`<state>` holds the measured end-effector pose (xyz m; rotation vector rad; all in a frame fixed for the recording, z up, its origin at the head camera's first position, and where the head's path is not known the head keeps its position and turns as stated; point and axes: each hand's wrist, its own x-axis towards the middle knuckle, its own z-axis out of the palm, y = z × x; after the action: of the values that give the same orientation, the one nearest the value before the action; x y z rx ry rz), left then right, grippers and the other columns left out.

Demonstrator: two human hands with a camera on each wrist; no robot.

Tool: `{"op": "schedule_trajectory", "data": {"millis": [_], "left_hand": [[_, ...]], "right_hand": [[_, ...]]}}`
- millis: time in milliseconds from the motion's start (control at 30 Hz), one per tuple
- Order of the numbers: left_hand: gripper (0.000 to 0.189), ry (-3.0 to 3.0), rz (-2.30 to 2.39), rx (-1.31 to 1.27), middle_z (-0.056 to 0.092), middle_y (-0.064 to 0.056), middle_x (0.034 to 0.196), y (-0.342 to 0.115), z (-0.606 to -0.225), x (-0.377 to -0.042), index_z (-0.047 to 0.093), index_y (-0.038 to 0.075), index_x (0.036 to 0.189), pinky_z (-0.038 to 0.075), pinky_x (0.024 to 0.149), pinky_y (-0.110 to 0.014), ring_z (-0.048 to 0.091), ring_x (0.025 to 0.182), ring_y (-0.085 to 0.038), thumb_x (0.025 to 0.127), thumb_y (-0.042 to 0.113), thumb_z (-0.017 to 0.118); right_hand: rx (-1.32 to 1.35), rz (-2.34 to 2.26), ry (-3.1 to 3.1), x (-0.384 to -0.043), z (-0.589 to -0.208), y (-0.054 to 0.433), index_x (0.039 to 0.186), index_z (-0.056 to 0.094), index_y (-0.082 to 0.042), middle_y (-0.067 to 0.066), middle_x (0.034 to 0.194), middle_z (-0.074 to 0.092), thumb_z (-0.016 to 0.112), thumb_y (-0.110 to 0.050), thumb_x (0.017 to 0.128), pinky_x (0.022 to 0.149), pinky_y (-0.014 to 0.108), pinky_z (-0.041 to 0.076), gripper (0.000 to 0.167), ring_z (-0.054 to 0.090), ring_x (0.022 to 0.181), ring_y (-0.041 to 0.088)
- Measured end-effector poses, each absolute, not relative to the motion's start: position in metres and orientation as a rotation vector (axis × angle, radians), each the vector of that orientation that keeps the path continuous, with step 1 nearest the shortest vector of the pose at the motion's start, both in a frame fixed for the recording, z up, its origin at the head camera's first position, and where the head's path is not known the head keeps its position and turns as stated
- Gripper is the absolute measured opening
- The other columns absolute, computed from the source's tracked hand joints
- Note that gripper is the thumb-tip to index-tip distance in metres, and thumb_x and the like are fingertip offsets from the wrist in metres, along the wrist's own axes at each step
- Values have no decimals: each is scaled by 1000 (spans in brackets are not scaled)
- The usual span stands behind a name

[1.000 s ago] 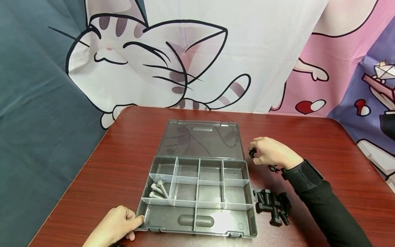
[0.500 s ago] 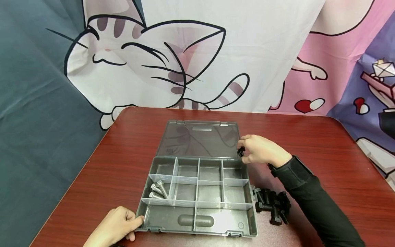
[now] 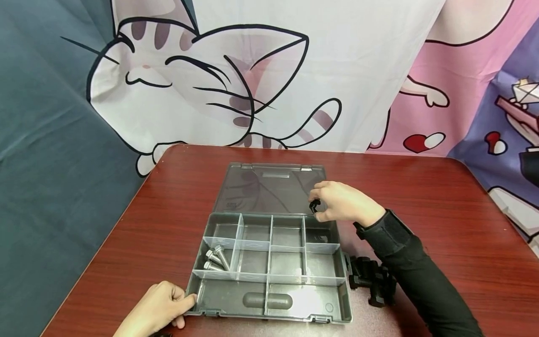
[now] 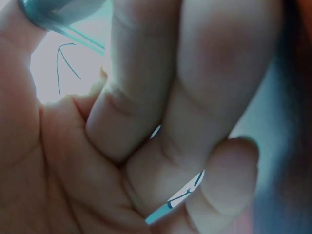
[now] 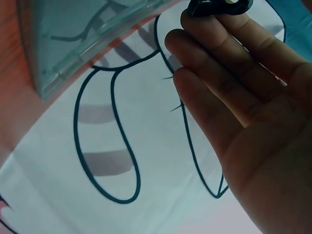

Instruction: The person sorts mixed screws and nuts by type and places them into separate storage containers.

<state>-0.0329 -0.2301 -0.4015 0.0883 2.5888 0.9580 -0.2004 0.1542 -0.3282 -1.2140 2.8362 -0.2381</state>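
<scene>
A grey plastic compartment box lies with its see-through lid folded back. Its near-left corner is gripped by my left hand, thumb on the rim and the other fingers curled. My right hand is above the far right compartment, near the lid hinge. Between its thumb and fingertips it pinches a small black part with a curved, ring-like outline; in the right wrist view the black part sits at the fingertips, its exact kind unclear. Several silver bolts lie in a left compartment.
A pile of black bolts lies on the red-brown table, against the box's right side and partly behind the right sleeve. Clear dividers split the box into compartments. A cat-print cloth hangs behind the table.
My right hand has moved left with the black part, from the table right of the lid to over the box's back right corner. My left hand stays at its corner.
</scene>
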Motion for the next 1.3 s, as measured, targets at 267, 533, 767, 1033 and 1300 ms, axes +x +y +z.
{"op": "schedule_trajectory", "data": {"millis": [267,533,767,1033,1300], "left_hand": [[40,2586,953,73,52,6,42,-230,-402,-33,52,9,51,35,47,-23,45,46,-8,83,30,62],[39,2599,959,78,52,6,42,-229,-403,-34,52,9,50,36,48,-23,45,45,-9,82,29,62],[38,2615,944,81,51,7,41,-230,-403,-34,52,11,50,36,49,-23,46,46,-7,81,29,62],[38,2597,962,81,52,6,42,-230,-404,-34,52,10,50,37,49,-23,48,47,-9,82,29,62],[40,2578,982,52,53,4,42,-230,-403,-34,50,9,50,36,47,-24,48,46,-12,82,29,62]], "right_hand": [[-1283,-213,2815,-199,-329,138,93,66,-12,-1,89,56,69,-21,70,70,32,44,25,56,82,16],[-1318,-206,2783,-198,-324,124,93,65,-12,0,92,57,70,-22,71,70,32,44,25,55,80,15],[-1380,-192,2735,-194,-327,110,94,65,-11,-1,89,56,69,-21,72,70,32,45,25,56,80,15],[-1450,-173,2711,-189,-327,95,92,65,-11,-1,89,55,69,-21,72,69,30,45,23,56,78,14],[-1535,-158,2674,-183,-332,80,94,66,-11,-1,90,56,71,-23,71,70,30,45,27,55,79,13]]}}
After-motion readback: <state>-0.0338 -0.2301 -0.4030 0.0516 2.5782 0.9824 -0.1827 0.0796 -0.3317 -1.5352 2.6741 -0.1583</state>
